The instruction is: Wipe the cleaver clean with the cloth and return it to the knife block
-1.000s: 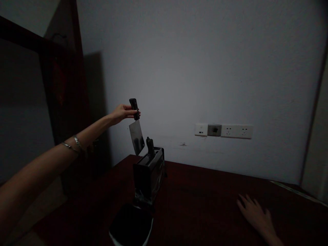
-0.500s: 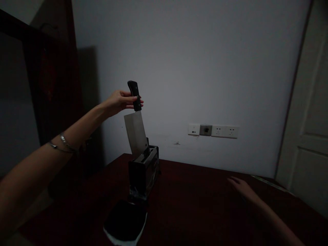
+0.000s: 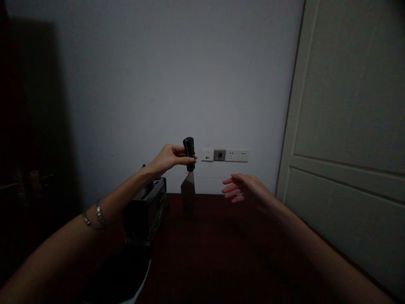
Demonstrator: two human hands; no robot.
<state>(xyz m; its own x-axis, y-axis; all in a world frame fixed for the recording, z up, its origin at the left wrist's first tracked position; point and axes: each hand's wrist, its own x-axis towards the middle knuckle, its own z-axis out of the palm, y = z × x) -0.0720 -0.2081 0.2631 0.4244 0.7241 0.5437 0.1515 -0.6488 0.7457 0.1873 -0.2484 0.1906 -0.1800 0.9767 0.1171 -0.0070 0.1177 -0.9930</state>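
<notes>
My left hand (image 3: 167, 158) pinches the black handle of a cleaver (image 3: 189, 177), whose broad steel blade hangs downward above the dark red table (image 3: 221, 253). The knife is out of the black knife block (image 3: 146, 207), which stands to its left behind my forearm. My right hand (image 3: 245, 188) is raised over the table to the right of the blade, fingers spread and pointing left, holding nothing. Two thin bracelets sit on my left wrist.
A dark object with a white rim (image 3: 126, 280) lies at the table's near left. A white socket strip (image 3: 226, 155) is on the grey wall behind. A pale panelled door (image 3: 348, 126) fills the right side. Dark furniture (image 3: 28, 177) stands at the left.
The cleaver has been carried from above the knife block to the right and lower, over the table. My right hand has risen off the table toward it. The view has turned right.
</notes>
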